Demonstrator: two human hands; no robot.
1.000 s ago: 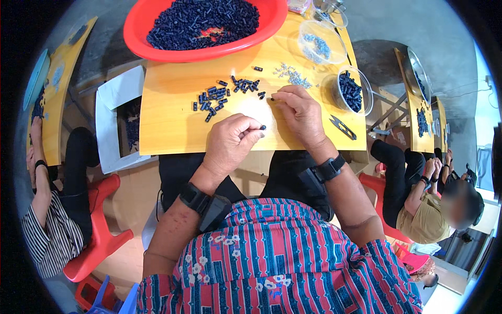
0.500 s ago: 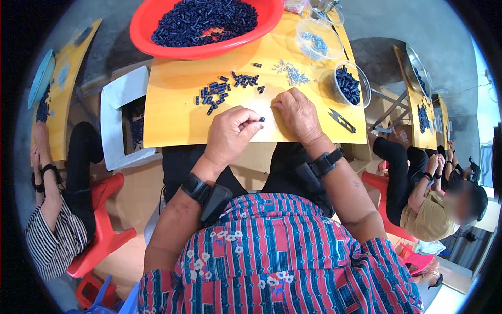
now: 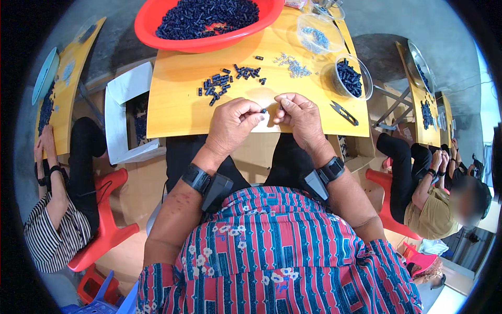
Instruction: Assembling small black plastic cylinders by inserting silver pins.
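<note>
My left hand [image 3: 230, 125] is closed, its thumb and forefinger pinching a small black cylindrical piece [image 3: 263, 110] just above the table's near edge. Close by on the right, my right hand [image 3: 302, 119] is also pinched. Something small and dark shows at its fingertips, too little of it to name. Beyond my left hand lies a loose group of similar black pieces [image 3: 215, 88]. Past my right hand is a scatter of small clear, shiny parts [image 3: 294, 67]. Black thread snips [image 3: 344, 113] rest to the right of that hand.
A red basin [image 3: 144, 26] heaped with black pieces stands at the table's [image 3: 178, 118] far side. To the right are a clear tub [image 3: 368, 86] of black pieces and a clear bowl [image 3: 339, 44] of shiny parts. A white carton [image 3: 116, 125] sits left. Other people work at both sides.
My right hand has drawn back from near the shiny parts toward me, turning its fingertips to the piece in my left hand. The left hand still pinches its piece. The view has shifted slightly.
</note>
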